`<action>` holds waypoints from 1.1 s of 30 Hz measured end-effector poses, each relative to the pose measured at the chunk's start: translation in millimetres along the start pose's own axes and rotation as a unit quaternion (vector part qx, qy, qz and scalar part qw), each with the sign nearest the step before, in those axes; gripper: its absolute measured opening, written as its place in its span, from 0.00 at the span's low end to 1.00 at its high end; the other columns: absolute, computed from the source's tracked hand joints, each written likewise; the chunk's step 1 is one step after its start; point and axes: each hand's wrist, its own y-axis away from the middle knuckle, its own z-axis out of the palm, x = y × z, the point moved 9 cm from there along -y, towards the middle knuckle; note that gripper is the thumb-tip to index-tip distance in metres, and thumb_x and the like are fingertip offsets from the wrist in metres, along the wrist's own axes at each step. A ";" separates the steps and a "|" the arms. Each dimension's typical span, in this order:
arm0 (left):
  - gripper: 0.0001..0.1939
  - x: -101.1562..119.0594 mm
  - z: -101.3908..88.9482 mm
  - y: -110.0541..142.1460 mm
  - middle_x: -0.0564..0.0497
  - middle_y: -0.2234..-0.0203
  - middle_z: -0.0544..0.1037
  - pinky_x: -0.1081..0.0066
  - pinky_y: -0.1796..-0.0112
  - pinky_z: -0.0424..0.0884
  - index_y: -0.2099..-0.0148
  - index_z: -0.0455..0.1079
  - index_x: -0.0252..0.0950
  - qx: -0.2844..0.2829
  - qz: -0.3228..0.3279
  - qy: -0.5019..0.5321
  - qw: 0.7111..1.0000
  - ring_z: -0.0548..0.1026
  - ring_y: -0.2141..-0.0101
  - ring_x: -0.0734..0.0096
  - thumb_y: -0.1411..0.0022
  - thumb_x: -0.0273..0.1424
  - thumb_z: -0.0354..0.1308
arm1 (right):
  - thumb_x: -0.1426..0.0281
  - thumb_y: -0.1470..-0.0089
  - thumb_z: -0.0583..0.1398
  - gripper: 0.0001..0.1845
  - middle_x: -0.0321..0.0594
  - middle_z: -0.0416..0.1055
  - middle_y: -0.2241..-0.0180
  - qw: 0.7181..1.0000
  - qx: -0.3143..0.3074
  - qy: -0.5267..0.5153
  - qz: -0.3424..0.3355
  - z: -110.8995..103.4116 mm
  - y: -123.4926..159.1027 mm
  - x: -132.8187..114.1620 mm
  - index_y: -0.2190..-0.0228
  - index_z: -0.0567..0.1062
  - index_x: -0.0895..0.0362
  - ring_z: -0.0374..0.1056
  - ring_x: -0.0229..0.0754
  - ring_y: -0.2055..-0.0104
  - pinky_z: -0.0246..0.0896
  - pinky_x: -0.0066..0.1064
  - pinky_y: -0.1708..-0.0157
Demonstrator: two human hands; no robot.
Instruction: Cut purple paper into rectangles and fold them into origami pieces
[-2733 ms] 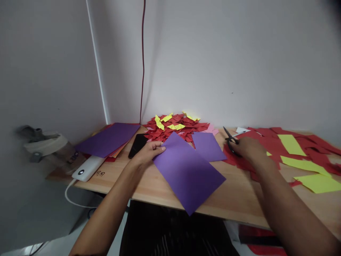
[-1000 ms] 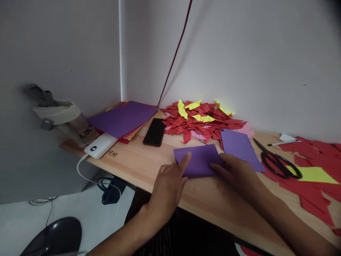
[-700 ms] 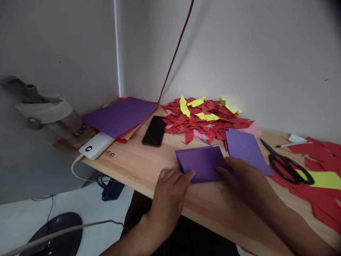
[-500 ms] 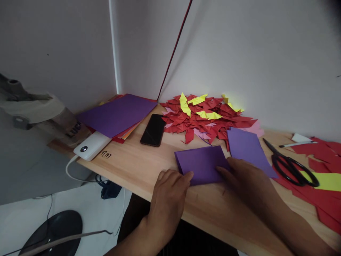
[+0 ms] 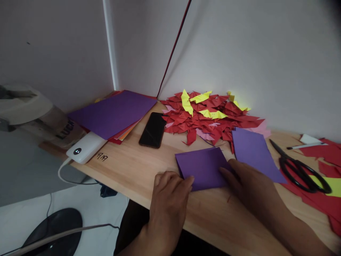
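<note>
A folded sheet of purple paper point(image 5: 204, 167) lies on the wooden table in front of me, its left edge slightly parted so the layers show. My left hand point(image 5: 172, 199) grips its lower left corner, thumb on top and fingers curled. At the right side, my right hand point(image 5: 243, 181) pinches the sheet's edge, with the thumb lying on the paper; the other fingers are partly hidden. Just beyond the right hand lies a lighter purple paper piece point(image 5: 257, 153). Black-handled scissors point(image 5: 298, 169) rest to the right of that.
Red folded paper shapes point(image 5: 181, 121) with yellow ones point(image 5: 213, 113) on top form a pile by the wall. A phone point(image 5: 153, 130), a white power bank point(image 5: 86, 147) and stacked coloured sheets point(image 5: 114, 112) lie left. Red paper scraps point(image 5: 306, 197) and a pen point(image 5: 306, 145) lie right.
The camera view has shifted slightly. Both hands stay on the folded purple paper, which keeps nearly the same shape; its left edge gapes a little more.
</note>
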 end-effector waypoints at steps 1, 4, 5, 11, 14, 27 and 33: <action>0.09 0.1 -0.3 -0.1 0.51 0.74 0.76 0.64 0.63 0.66 0.56 0.74 0.34 0.002 0.001 0.001 1.000 0.72 0.68 0.67 0.35 0.21 0.54 | 0.54 0.35 0.46 0.22 0.37 0.67 0.79 1.000 -0.003 -0.004 0.006 0.7 -0.3 0.7 0.75 0.62 0.53 0.68 0.44 0.77 0.54 0.30 0.78; 0.10 -0.5 0.3 0.6 0.51 0.73 0.76 0.65 0.63 0.66 0.55 0.73 0.34 0.002 0.000 0.003 1.000 0.72 0.68 0.68 0.35 0.21 0.54 | 0.54 0.36 0.46 0.22 0.37 0.68 0.80 1.000 -0.013 -0.008 0.019 3.8 -0.9 2.4 0.75 0.62 0.53 0.68 0.44 0.78 0.53 0.30 0.78; 0.10 -1.1 1.0 0.9 0.51 0.73 0.77 0.65 0.63 0.66 0.55 0.73 0.34 0.000 -0.002 0.001 1.000 0.72 0.68 0.68 0.35 0.21 0.54 | 0.54 0.36 0.46 0.21 0.37 0.68 0.80 1.000 -0.017 -0.007 0.022 5.0 -1.2 2.9 0.76 0.62 0.53 0.68 0.44 0.77 0.53 0.30 0.78; 0.10 -2.1 3.5 2.3 0.50 0.73 0.76 0.64 0.64 0.66 0.54 0.73 0.33 -0.002 -0.003 -0.015 1.000 0.72 0.68 0.66 0.36 0.21 0.54 | 0.55 0.38 0.48 0.20 0.37 0.68 0.81 0.998 -0.029 -0.024 0.046 6.4 -3.7 7.1 0.76 0.62 0.52 0.67 0.44 0.79 0.51 0.29 0.79; 0.11 -2.5 4.1 2.8 0.50 0.73 0.76 0.64 0.64 0.67 0.53 0.73 0.33 -0.001 -0.003 -0.017 1.000 0.72 0.68 0.66 0.36 0.21 0.54 | 0.55 0.39 0.48 0.20 0.37 0.68 0.82 0.997 -0.032 -0.042 0.052 4.5 -5.3 6.2 0.77 0.61 0.52 0.67 0.44 0.79 0.51 0.30 0.79; 0.10 0.5 -1.2 4.7 0.50 0.74 0.76 0.64 0.65 0.68 0.56 0.73 0.33 0.003 0.008 0.017 1.000 0.72 0.70 0.68 0.37 0.19 0.55 | 0.54 0.39 0.48 0.20 0.37 0.68 0.82 0.994 -0.042 -0.067 0.070 0.3 -2.5 6.0 0.77 0.62 0.52 0.67 0.44 0.80 0.51 0.29 0.79; 0.09 3.1 1.3 6.1 0.50 0.74 0.76 0.66 0.66 0.69 0.56 0.74 0.34 -0.001 0.006 0.012 1.000 0.71 0.69 0.68 0.36 0.21 0.54 | 0.54 0.38 0.47 0.20 0.39 0.71 0.80 0.997 -0.043 -0.017 0.056 6.4 0.6 8.2 0.75 0.65 0.53 0.69 0.45 0.78 0.49 0.29 0.79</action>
